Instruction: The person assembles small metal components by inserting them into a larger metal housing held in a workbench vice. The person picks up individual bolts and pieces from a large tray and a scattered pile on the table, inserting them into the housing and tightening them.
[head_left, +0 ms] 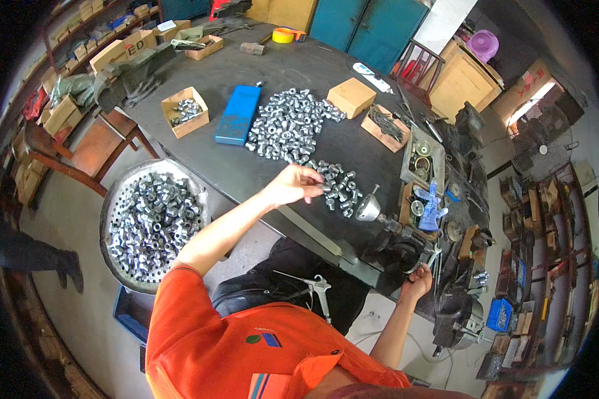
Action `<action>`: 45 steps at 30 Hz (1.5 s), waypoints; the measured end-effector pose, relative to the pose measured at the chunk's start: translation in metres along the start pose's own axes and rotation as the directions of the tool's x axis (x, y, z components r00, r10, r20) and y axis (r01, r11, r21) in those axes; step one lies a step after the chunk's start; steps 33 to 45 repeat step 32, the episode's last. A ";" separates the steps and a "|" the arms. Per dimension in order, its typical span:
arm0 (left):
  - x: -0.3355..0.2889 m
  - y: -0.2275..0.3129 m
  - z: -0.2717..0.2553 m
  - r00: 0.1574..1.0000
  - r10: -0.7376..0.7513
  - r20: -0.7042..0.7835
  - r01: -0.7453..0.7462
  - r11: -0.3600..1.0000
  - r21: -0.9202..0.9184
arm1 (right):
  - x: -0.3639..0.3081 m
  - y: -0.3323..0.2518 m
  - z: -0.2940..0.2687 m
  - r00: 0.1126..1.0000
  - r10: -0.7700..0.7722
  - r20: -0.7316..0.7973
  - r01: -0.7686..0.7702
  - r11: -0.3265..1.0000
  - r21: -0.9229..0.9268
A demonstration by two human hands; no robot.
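Note:
My left hand (pixel 294 185) is over the dark workbench, thumb and fingers pinched on a small metal fitting (pixel 323 188). Just beyond it lies a loose group of shiny metal fittings (pixel 340 193), and a larger heap of them (pixel 287 123) spreads farther back. To the right, my right hand (pixel 416 283) is closed at the side of a dark bench machine (pixel 399 249); what its fingers grip is too small to make out. A silvery cone-shaped head (pixel 368 208) sticks out of the machine toward the fittings.
A perforated metal basin (pixel 106 229) full of fittings stands at left, near a wooden chair (pixel 96 153). On the bench are a blue case (pixel 237 115), a small carton (pixel 194 122), a closed cardboard box (pixel 351 97) and blue gloves (pixel 429 207). An air gun (pixel 317 287) lies near my lap.

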State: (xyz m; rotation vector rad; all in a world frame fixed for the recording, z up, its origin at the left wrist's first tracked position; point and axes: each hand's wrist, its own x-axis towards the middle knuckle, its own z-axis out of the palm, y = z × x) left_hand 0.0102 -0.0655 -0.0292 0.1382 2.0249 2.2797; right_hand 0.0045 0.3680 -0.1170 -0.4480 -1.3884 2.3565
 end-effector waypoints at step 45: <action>0.001 0.021 0.045 0.980 0.103 0.170 -0.092 0.993 -0.072 | 0.003 0.001 -0.009 0.996 -0.028 0.082 0.024 0.999 0.047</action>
